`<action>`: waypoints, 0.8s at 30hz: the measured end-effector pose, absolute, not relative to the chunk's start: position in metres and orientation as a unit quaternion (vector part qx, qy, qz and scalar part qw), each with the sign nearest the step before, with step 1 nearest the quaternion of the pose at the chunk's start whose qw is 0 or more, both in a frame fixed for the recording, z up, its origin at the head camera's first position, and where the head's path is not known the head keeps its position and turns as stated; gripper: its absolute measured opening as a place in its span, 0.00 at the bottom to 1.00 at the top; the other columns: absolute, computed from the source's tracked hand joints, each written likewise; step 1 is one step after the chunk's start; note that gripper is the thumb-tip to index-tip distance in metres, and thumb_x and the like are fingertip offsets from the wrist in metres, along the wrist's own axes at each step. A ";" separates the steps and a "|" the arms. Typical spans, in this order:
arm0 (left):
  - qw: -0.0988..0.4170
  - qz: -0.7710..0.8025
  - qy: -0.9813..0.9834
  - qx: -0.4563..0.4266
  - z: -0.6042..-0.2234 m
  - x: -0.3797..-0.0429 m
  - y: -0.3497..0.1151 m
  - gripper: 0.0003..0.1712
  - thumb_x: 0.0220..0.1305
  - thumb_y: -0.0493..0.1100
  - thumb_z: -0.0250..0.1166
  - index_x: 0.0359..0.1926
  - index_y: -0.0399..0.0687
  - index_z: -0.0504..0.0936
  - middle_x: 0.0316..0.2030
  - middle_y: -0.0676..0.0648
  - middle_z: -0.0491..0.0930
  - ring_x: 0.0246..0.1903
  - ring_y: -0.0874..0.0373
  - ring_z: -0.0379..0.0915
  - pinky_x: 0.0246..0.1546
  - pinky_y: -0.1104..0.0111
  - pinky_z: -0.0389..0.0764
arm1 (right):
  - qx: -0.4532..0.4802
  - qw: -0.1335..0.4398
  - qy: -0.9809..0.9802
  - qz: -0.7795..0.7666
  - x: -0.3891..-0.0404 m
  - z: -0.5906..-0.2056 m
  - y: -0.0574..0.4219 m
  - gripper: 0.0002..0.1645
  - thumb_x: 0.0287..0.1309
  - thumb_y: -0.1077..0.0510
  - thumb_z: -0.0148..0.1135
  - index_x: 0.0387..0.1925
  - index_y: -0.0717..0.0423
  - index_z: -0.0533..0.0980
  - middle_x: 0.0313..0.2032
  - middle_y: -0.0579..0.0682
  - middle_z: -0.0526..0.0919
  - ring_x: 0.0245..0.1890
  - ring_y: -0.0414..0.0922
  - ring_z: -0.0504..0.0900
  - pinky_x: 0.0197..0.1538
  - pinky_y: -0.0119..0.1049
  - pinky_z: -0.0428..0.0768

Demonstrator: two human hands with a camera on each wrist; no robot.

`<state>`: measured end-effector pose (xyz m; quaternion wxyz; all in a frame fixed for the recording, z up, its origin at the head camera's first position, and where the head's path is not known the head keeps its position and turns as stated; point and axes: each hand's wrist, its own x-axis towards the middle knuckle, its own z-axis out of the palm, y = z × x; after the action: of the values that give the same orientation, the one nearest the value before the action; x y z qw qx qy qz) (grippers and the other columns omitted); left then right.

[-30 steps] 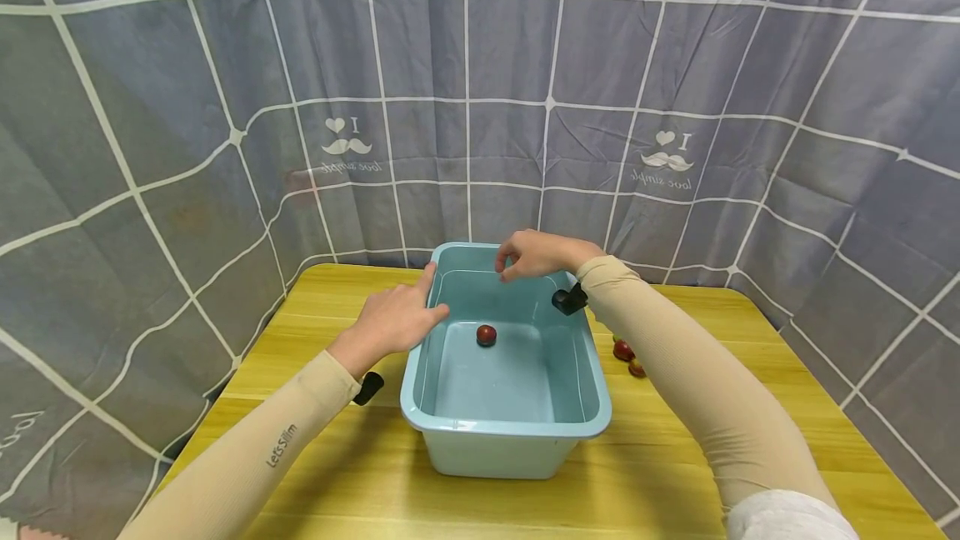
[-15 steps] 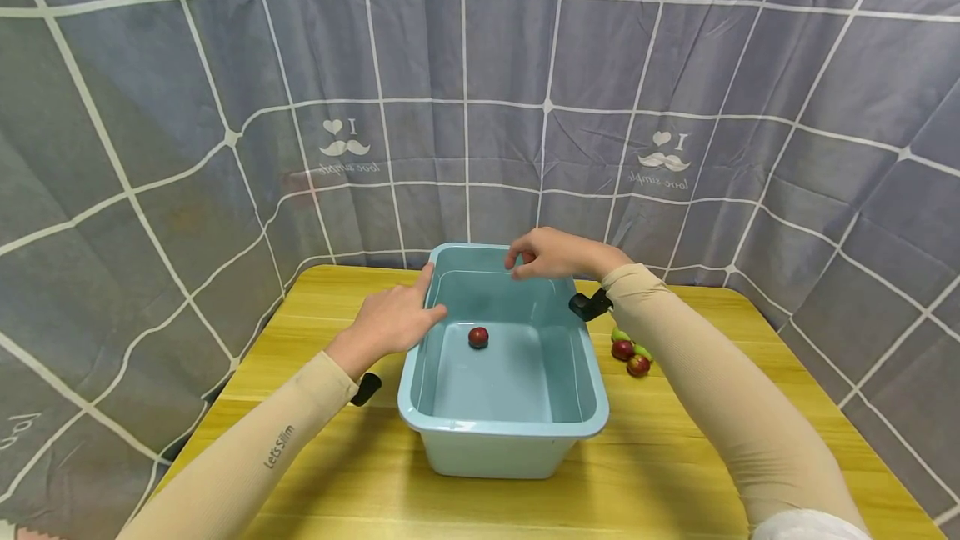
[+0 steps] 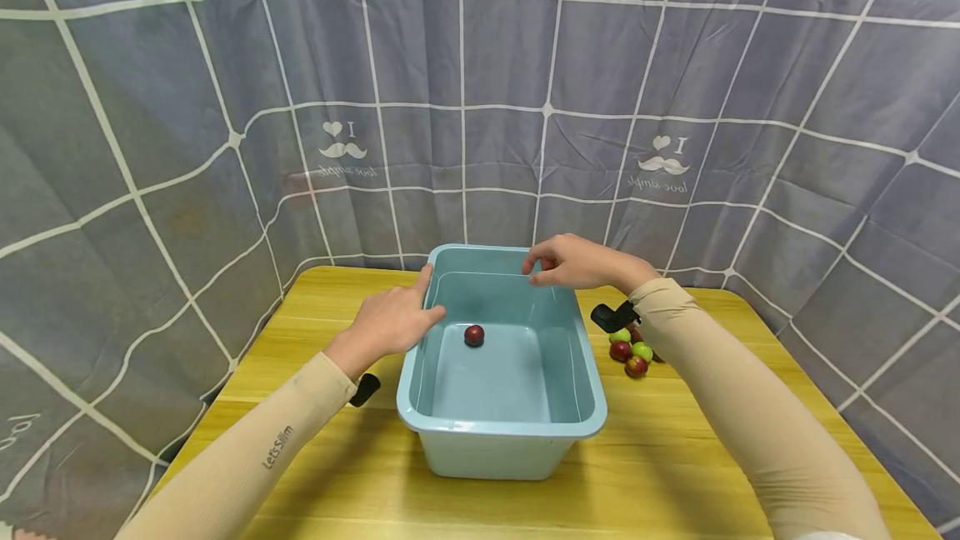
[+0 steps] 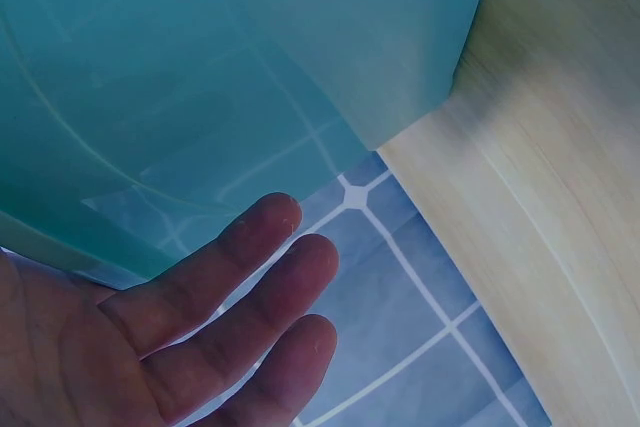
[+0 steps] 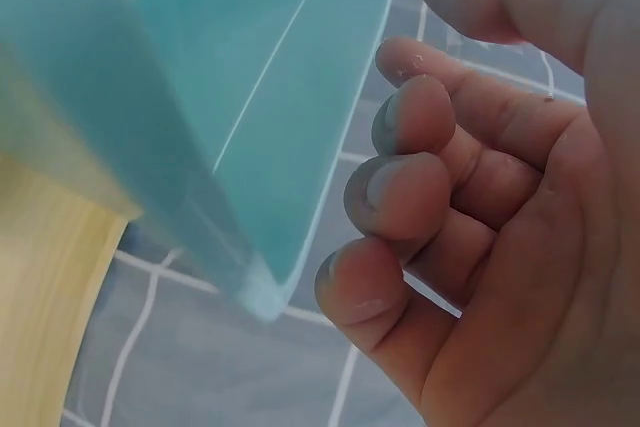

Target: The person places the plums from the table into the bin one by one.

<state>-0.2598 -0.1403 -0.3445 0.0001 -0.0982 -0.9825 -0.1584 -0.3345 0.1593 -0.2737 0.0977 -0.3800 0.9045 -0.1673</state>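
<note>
One round, dark-red fruit (image 3: 474,335) lies inside the pale-blue rectangular plastic tub (image 3: 491,455), nearer its left wall. On the tub's left rim I have the left hand (image 3: 393,319) resting, thumb and forefinger apart; at the far right corner I see the right hand (image 3: 577,262), loosely bent, thumb just clear of the fingertips. Small red and green fruits (image 3: 639,353) sit on the yellow wood-grain table (image 3: 360,482), beside the tub's right edge.

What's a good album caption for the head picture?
Left hand and right hand at a blue tub, one dark red fruit inside.
</note>
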 end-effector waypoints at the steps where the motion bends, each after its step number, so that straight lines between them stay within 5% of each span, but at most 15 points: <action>1: -0.002 -0.159 -0.982 -0.097 -0.344 -0.260 -0.140 0.48 0.69 0.63 0.49 0.81 0.49 0.42 0.29 0.47 0.81 0.31 0.52 0.77 0.25 0.60 0.71 | -0.379 0.096 0.905 -0.169 -0.334 -0.274 0.162 0.13 0.67 0.52 0.61 0.50 0.49 0.83 0.22 0.45 0.73 0.23 0.40 0.67 0.35 0.37 0.69; 24: 0.001 -0.156 -0.983 -0.097 -0.347 -0.260 -0.139 0.49 0.69 0.63 0.48 0.81 0.49 0.42 0.32 0.46 0.82 0.31 0.51 0.78 0.24 0.61 0.71 | -0.332 0.076 0.916 -0.214 -0.317 -0.280 0.226 0.15 0.70 0.52 0.59 0.53 0.53 0.81 0.28 0.47 0.78 0.26 0.44 0.72 0.36 0.40 0.73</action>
<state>-0.2603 -0.1392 -0.3469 0.0008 -0.0974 -0.9829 -0.1561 -0.3170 0.2263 -0.2802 0.0763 -0.3315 0.9156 -0.2142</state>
